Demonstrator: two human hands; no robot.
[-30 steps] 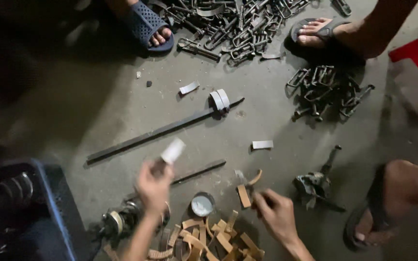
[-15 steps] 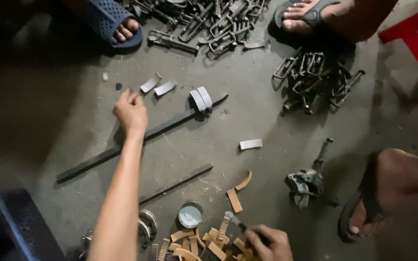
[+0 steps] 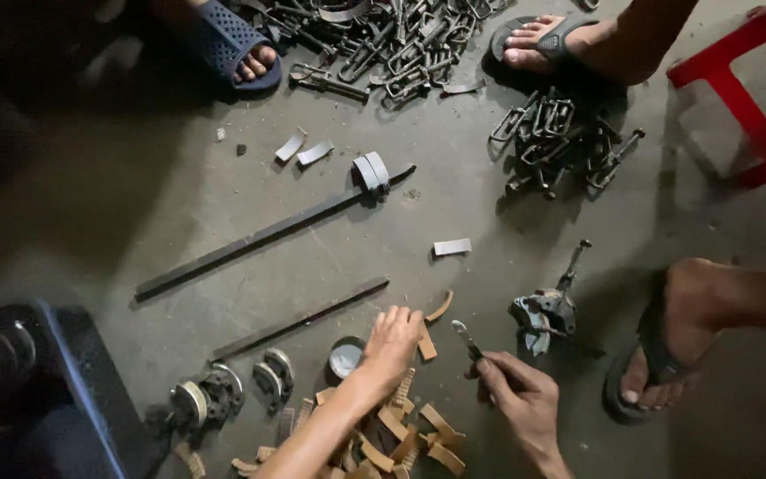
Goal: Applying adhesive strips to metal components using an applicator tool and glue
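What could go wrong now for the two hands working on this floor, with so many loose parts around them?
The left hand reaches into a pile of tan strips next to the tool that the right hand holds; its tip could nick the fingers. A foot in a sandal rests close to a metal clamp, so a shift might knock it. Bars lie loose on the floor and could trip someone.

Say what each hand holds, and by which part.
Right hand grips a small metal tool by its lower end. Left hand holds nothing visible, resting on tan curved pieces.
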